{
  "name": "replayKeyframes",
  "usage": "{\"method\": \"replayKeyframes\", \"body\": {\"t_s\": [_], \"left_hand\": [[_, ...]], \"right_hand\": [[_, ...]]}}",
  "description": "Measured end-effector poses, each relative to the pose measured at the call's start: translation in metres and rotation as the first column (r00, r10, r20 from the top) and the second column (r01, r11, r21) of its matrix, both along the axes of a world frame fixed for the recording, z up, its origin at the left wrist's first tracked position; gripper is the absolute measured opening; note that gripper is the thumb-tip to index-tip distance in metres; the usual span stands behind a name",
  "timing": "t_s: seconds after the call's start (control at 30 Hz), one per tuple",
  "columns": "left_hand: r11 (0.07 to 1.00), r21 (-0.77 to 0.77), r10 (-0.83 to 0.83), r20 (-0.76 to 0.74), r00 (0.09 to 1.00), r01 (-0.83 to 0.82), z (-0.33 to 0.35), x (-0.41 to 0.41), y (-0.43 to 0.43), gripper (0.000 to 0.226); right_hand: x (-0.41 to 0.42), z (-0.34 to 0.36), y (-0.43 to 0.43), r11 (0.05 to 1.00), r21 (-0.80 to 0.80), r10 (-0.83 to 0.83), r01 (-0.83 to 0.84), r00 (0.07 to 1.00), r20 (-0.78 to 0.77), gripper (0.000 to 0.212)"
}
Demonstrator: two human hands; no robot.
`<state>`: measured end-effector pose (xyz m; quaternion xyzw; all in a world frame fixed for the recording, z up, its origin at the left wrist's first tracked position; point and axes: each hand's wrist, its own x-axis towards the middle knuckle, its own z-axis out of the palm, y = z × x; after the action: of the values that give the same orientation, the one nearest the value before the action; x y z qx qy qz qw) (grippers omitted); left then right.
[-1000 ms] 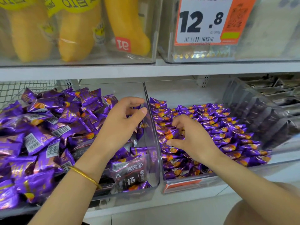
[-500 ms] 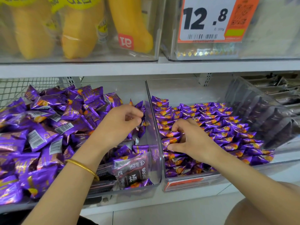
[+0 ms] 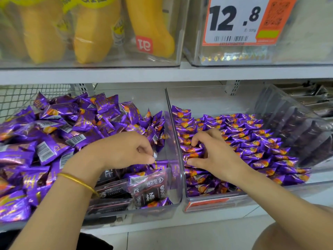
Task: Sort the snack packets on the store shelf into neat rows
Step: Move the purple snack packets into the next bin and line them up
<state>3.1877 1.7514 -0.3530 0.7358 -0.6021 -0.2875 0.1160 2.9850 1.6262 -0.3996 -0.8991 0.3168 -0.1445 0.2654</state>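
Note:
Purple snack packets [image 3: 54, 141] lie in a loose heap in the left clear bin [image 3: 173, 177]. The right clear bin [image 3: 207, 204] holds the same purple packets [image 3: 252, 139] laid in overlapping rows. My left hand [image 3: 122, 150] hovers low in the left bin with its fingers curled, pinching the crimped end of a small packet [image 3: 155, 155]. My right hand [image 3: 212, 152] rests in the left part of the right bin, thumb and fingers curled round a purple packet [image 3: 193, 154] in the row.
Dark packets with white characters [image 3: 149, 192] stand at the front of the left bin. A grey-packet bin [image 3: 297, 123] sits at right. Above, a shelf holds yellow snack bags [image 3: 93, 29] and a price tag reading 12.8 [image 3: 234, 20]. A wire mesh [image 3: 18, 98] stands back left.
My left hand dropped lower in the left bin and closed its fingers on a packet's end. My right hand stayed in the right bin, fingers curling tighter on a packet.

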Motion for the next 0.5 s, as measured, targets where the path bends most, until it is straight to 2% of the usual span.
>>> {"method": "replayKeyframes", "body": {"t_s": [0.1, 0.23, 0.4, 0.5], "left_hand": [[0.994, 0.098, -0.046, -0.069, 0.997, 0.052, 0.0023, -0.0024, 0.0042, 0.021], [0.988, 0.121, -0.082, -0.077, 0.994, 0.091, 0.0023, -0.0065, 0.0025, 0.020], [0.969, 0.196, -0.159, 0.014, 0.987, 0.153, 0.0004, -0.0086, 0.0019, 0.022], [0.971, 0.181, -0.171, 0.057, 0.984, 0.158, -0.0015, -0.0076, 0.0012, 0.020]], "right_hand": [[-0.0016, 0.0021, 0.0010, 1.000, 0.019, -0.008, 0.007, 1.000, 0.008, 0.042], [-0.0040, 0.0043, 0.0014, 1.000, 0.015, -0.013, 0.013, 1.000, -0.007, 0.045], [-0.0044, 0.0049, 0.0018, 1.000, 0.004, 0.002, -0.002, 1.000, 0.004, 0.042], [-0.0029, 0.0032, -0.0003, 1.000, -0.013, -0.002, 0.003, 0.999, 0.042, 0.036]]}}
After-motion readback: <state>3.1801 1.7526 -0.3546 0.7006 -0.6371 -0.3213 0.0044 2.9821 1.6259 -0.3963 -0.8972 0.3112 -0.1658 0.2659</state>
